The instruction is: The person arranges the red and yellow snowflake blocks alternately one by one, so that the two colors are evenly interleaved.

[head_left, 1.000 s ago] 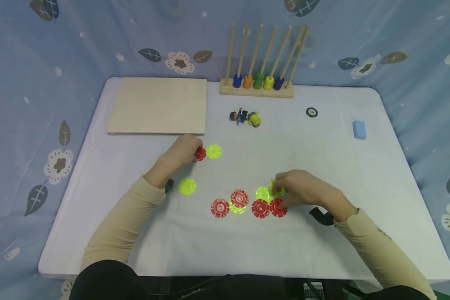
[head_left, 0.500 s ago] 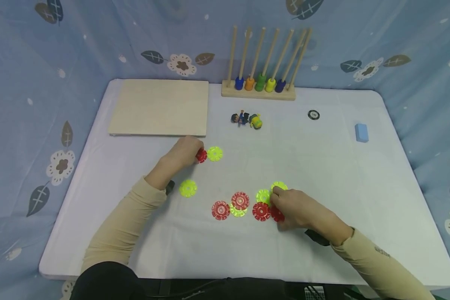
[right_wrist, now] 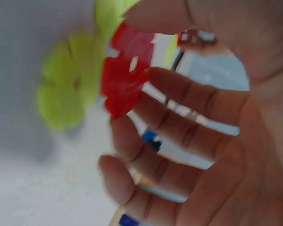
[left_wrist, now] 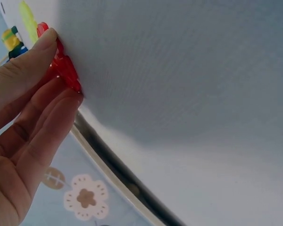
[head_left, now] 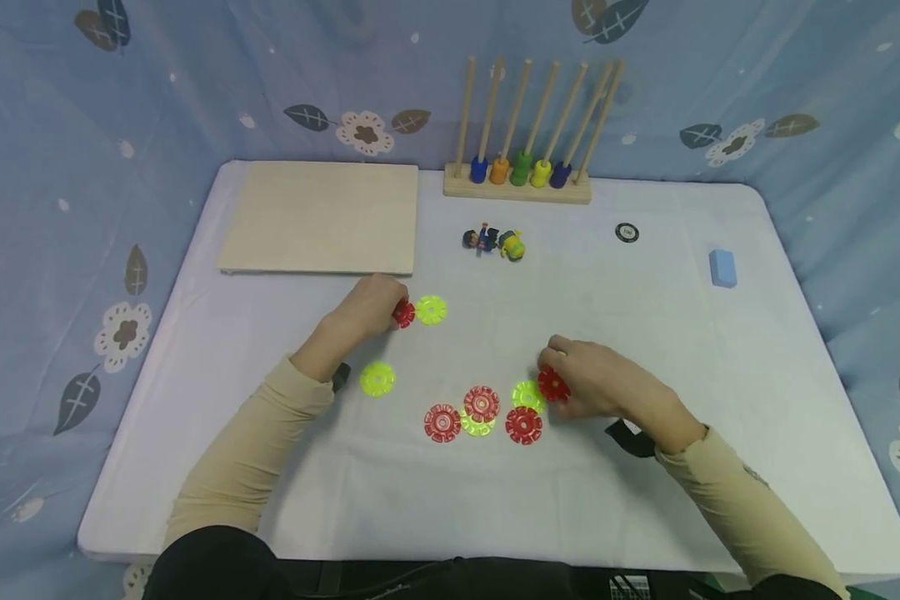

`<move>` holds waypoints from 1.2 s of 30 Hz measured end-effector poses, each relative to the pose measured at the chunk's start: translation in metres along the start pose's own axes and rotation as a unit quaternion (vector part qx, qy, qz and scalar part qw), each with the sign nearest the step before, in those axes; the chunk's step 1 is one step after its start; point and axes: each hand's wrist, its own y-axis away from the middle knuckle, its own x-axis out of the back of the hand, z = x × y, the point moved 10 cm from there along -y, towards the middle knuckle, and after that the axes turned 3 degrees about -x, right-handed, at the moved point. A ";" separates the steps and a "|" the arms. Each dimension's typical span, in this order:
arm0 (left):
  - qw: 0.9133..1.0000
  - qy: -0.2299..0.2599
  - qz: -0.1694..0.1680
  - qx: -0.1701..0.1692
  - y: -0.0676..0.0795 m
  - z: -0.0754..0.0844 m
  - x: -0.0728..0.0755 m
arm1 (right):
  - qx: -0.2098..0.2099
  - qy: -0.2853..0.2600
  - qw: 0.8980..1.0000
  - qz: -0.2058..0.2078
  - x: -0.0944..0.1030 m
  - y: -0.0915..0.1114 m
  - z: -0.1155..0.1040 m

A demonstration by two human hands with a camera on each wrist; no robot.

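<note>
My left hand [head_left: 367,307] pinches a red snowflake disc [head_left: 403,314] between thumb and fingertips, just below the wooden board. Right against it is a yellow-green snowflake disc [head_left: 431,309]; whether the two interlock I cannot tell. Thumb and fingers of my right hand [head_left: 598,379] hold another red snowflake disc [right_wrist: 125,70], tilted up off the table. Beside it in the right wrist view lies a yellow-green disc [right_wrist: 68,84]. A flat red disc [head_left: 523,425] lies near that hand. Further left, two red discs [head_left: 442,423] lie around a partly covered yellow-green one [head_left: 477,428].
A lone yellow-green disc [head_left: 377,378] lies near my left wrist. Behind are the wooden board [head_left: 318,217], a peg rack [head_left: 517,190] with coloured beads, and two small toy figures [head_left: 493,242]. A black round chip [head_left: 627,232] and blue block [head_left: 723,268] lie at right.
My right hand has picked up the red disc from the right end of the cluster and moved it up, over the rear yellow-green disc. My left hand keeps its grip in place.
</note>
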 end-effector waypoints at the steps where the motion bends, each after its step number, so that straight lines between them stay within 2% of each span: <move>1: 1.000 0.000 0.000 0.001 0.000 0.000 0.000 | -0.002 -0.005 1.000 -0.001 0.003 -0.008 0.003; 5: 1.000 -0.001 0.000 0.000 0.001 -0.001 -0.001 | -0.010 -0.025 0.999 -0.020 0.010 -0.047 0.008; 11: 1.000 -0.004 0.004 0.000 0.001 0.000 -0.001 | -0.003 -0.024 0.999 -0.047 0.013 -0.104 -0.003; 16: 1.000 -0.001 0.003 0.003 0.000 0.001 -0.001 | 0.006 -0.026 0.998 -0.060 0.010 -0.135 -0.015; 22: 1.000 0.001 0.005 0.005 -0.002 0.003 -0.001 | 0.009 -0.031 0.998 -0.055 0.011 -0.148 -0.019; 36: 1.000 -0.020 0.007 0.010 -0.001 0.001 0.001 | 0.020 -0.043 0.998 -0.048 0.016 -0.154 -0.024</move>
